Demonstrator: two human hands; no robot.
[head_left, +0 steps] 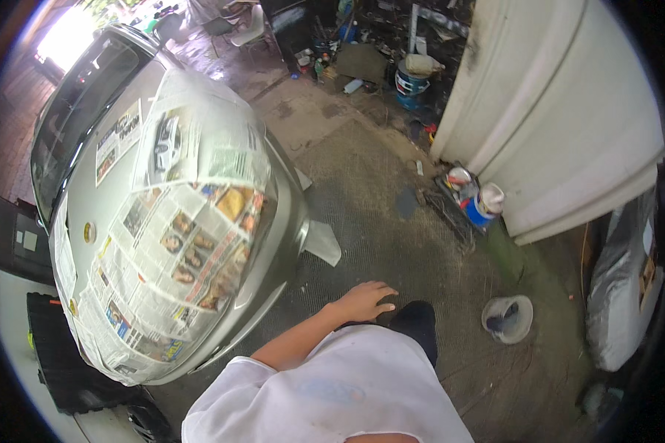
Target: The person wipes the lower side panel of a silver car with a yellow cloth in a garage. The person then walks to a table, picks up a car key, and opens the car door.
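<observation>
My left hand (pixel 364 300) hangs in front of my body over the dark floor, fingers loosely apart, holding nothing. Nearest to it are my dark trouser leg (pixel 415 325) and, to the left, a silver car (pixel 292 214). Newspaper sheets (pixel 192 251) cover much of the car's front end, and a paler, translucent sheet (pixel 214 136) lies over the part farther back. A small roll of tape (pixel 89 232) rests on the bonnet. Another sheet of paper (pixel 322 244) sticks out from the car's side. My right hand is out of view.
On the floor at right stands a white bucket (pixel 526 319) with something dark inside. Paint cans (pixel 480 210) sit on a low stand beside large pale panels (pixel 561 111). A plastic-wrapped item (pixel 619 295) leans at far right. Clutter and a blue pail (pixel 410 85) lie at the back.
</observation>
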